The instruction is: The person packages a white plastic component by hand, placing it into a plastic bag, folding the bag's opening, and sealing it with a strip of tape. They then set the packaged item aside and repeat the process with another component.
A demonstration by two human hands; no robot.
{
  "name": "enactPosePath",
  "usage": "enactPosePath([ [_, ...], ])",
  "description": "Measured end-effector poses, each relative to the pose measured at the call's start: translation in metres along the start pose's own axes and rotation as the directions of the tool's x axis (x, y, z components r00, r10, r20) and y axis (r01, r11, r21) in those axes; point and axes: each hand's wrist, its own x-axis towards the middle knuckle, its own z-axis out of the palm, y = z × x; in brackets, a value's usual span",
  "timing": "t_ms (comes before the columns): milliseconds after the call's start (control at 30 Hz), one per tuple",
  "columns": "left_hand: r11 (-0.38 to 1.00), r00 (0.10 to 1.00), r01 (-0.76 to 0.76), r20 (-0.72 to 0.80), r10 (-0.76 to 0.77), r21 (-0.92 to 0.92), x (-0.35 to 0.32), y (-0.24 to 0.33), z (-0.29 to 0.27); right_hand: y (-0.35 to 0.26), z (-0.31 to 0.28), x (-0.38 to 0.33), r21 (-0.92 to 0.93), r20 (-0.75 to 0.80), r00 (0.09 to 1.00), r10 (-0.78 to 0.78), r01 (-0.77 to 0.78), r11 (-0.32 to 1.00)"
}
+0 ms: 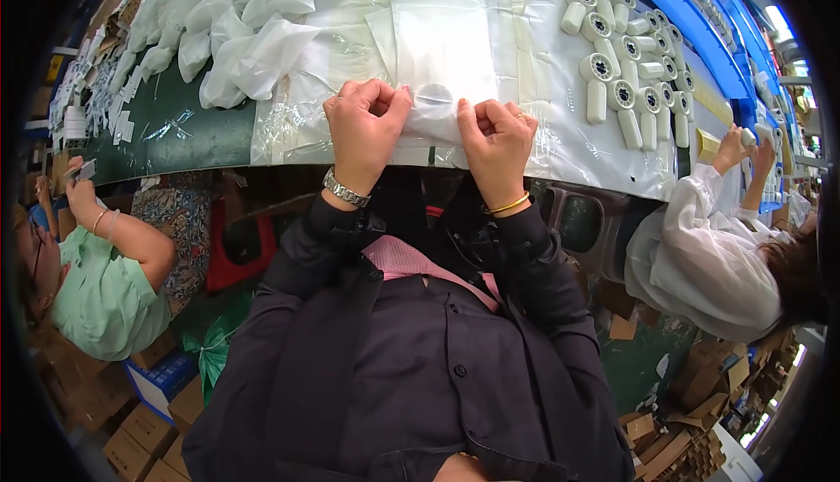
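My left hand (371, 123) is closed, its thumb and fingertips pinching the left edge of a translucent white plastic bag (429, 121). At the bag's right edge, my right hand (497, 139) pinches in the same way. A rounded grey shape (433, 93) shows between the two hands; I cannot make out whether it is the bag's mouth or something inside. Just beyond my fingers lies a stack of flat white bags (442, 36), slightly fanned at the left.
At the far left, filled white bags (254, 53) lie heaped on the table. Several white cylindrical parts with round, dark-centred ends (621, 93) stand and lie at the right, before a blue rail (682, 10). Co-workers sit left (109, 281) and right (709, 254). Cardboard boxes (144, 438) are on the floor.
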Motion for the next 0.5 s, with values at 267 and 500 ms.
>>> enactPosePath([
  [267,1.000,1.000,-0.006,-0.008,0.007,0.015,-0.002,0.002,-0.001,0.002,0.001,-0.004,-0.004,-0.093,0.991,-0.092,0.092,0.996],
  [500,0.958,0.961,-0.275,-0.016,0.277,0.077,-0.003,0.029,-0.001,0.014,0.013,-0.012,0.209,-0.222,0.972,0.074,-0.026,0.977],
])
